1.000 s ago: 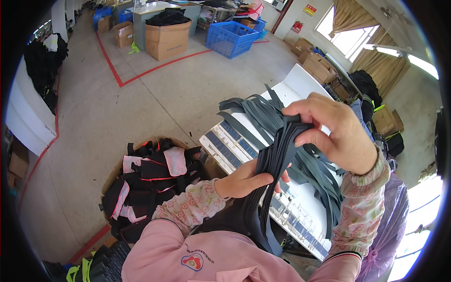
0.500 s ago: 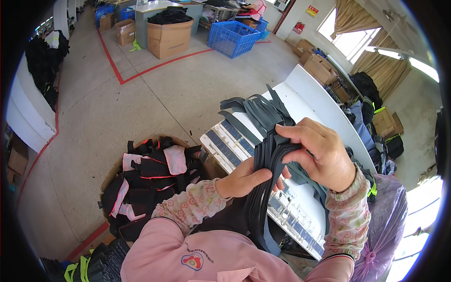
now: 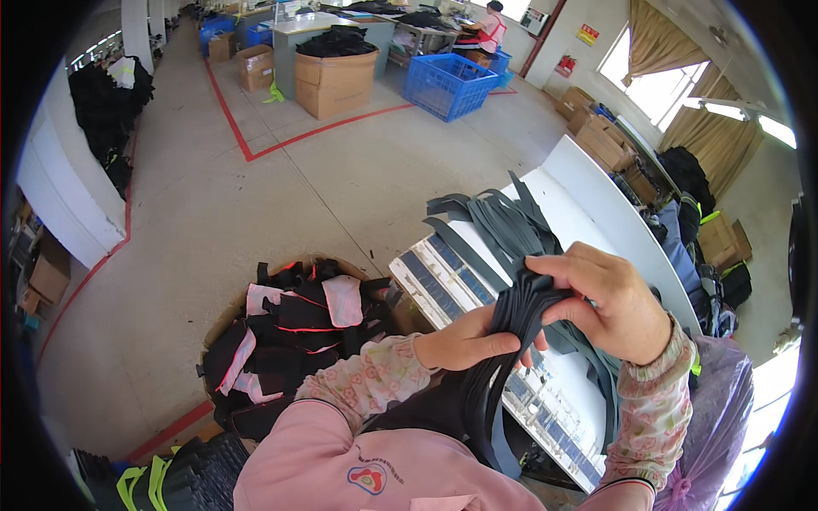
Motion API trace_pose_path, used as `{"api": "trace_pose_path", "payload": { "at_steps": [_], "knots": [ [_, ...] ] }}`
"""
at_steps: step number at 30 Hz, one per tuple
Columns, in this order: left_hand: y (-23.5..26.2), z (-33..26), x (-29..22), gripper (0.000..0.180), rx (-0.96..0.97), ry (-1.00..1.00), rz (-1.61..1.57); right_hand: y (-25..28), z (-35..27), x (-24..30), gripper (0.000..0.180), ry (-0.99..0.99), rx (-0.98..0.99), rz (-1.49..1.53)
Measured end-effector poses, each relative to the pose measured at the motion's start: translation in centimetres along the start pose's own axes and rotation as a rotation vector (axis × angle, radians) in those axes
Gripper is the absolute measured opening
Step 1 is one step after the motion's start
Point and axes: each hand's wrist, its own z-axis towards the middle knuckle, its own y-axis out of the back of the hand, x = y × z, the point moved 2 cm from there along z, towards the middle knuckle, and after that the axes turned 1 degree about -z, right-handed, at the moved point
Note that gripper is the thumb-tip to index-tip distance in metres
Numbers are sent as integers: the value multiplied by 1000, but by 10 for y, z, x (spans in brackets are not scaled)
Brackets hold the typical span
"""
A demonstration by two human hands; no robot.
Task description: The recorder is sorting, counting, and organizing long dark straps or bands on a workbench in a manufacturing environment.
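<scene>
A thick bundle of dark strips (image 3: 487, 387) hangs between my two hands, its lower ends dropping in front of my body. My left hand (image 3: 473, 341) is wrapped round the bundle partway down, thumb across the front. Higher up, my right hand (image 3: 605, 298) pinches the bundle's top end between thumb and fingers. Behind it, more dark grey-green strips (image 3: 503, 226) lie in a loose heap over the white table (image 3: 545, 192), some drooping past its edge. Other strips (image 3: 588, 353) lie on the table under my right wrist.
Left of the table stands a round container of black and pink pieces (image 3: 298, 328) with bright trim. Stacked black pieces (image 3: 204, 477) tied with yellow-green bands are at lower left. A purple plastic bag (image 3: 716, 409) stands at right. Farther off are a carton (image 3: 336, 85), a blue crate (image 3: 452, 89) and a person (image 3: 492, 30).
The whole view has shifted, so the room and my hands appear farther right and lower. The bundle's top end is bent over more under my right fingers. Both hands keep their hold.
</scene>
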Motion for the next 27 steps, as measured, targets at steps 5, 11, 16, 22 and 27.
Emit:
{"api": "trace_pose_path", "payload": {
  "at_steps": [5, 11, 16, 22, 27],
  "knots": [
    [1, -2, 3, 38, -11, 0, 0, -3, -5, 3, 39, -70, -27, 60],
    [-1, 1, 4, 36, 1, -39, -20, -5, -7, 6, 35, -4, -68, -35],
    [-2, 2, 1, 37, -14, -8, 5, -4, -9, 6, 30, -36, -89, -87],
    [-3, 1, 1, 42, -46, 10, 3, 4, -7, 5, 35, 9, -135, -126],
    [-4, 1, 5, 48, -43, 15, 20, 15, -6, 7, 42, -46, -113, -36]
  ]
}}
